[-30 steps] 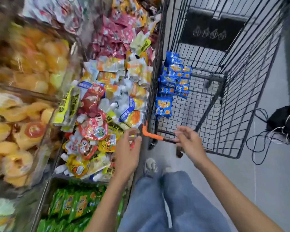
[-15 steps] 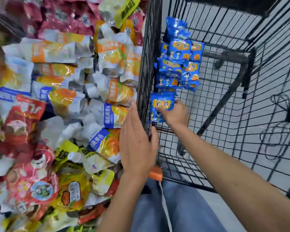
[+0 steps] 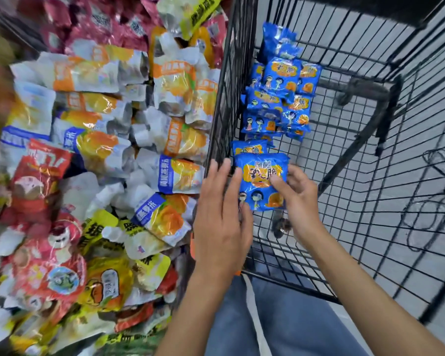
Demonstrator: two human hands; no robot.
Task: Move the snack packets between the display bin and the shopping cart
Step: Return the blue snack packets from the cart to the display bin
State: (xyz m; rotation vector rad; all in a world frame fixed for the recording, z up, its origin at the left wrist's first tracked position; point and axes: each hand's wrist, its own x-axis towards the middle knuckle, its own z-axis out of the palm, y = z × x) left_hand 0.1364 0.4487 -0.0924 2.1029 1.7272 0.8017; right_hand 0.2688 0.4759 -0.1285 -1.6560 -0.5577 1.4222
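Gripping one blue snack packet (image 3: 261,183), right hand (image 3: 302,201) curls round its right edge, thumb on the front. Packet sits inside shopping cart (image 3: 222,93), close to the left wire wall, just beside a pile of like blue packets (image 3: 278,98). Left hand (image 3: 220,227) flat, fingers straight, touching the packet's left edge. Heap of mixed packets (image 3: 108,150) lies left of cart.

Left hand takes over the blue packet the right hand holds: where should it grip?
Probably pinch the blue packet's free left edge, coming in from the left. The right hand pinches its right edge, its flat face is turned toward the camera, and the open left hand lies just beside that left edge.
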